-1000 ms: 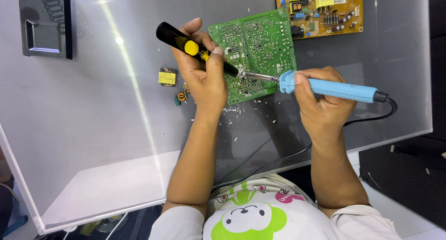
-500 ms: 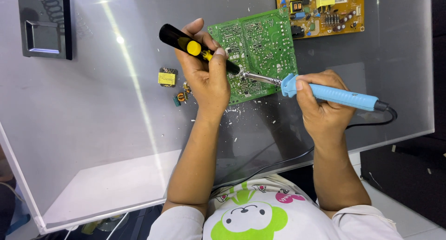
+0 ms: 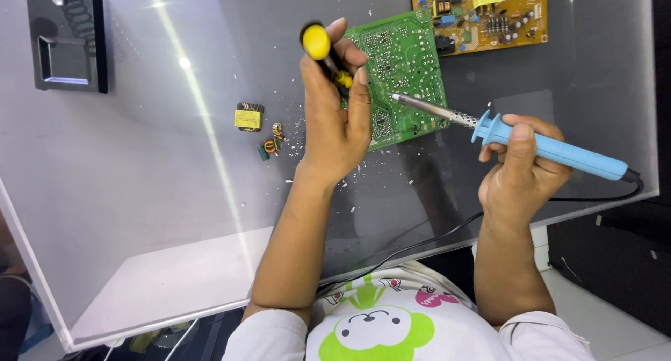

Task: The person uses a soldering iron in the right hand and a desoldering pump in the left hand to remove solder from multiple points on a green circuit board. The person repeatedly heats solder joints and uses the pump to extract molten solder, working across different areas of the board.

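A glossy grey tabletop [image 3: 140, 193], smooth enough to carry a long streak of reflected light, is seen spread across most of the view, with fine pale flecks scattered over it near the middle. A black rectangular holder [image 3: 66, 43] with a recessed tray is set at its far left corner. A tan circuit board [image 3: 482, 15], crowded with yellow and black components, is laid at the far edge, and just beside it a green circuit board [image 3: 409, 74], flat and dotted with silvery solder points, is propped on the tabletop under the left hand [image 3: 335, 116]. That hand is closed around a black-handled tool with a round yellow cap [image 3: 318, 46], the grip being wrapped fully about the shaft while the fingertips rest on the board's near edge. The right hand [image 3: 521, 172] is closed in a pen-like grip around a soldering iron [image 3: 545, 148] with a smooth blue plastic handle, a perforated metal barrel and a black cord trailing off to the right; its tip is placed against the green board. Compared with the earlier frame, the yellow-capped tool has been swung from lying slantwise to standing nearly upright. A small yellow-wrapped transformer [image 3: 249, 116] and a smaller copper-wound coil [image 3: 269, 146] are left lying apart to the left.
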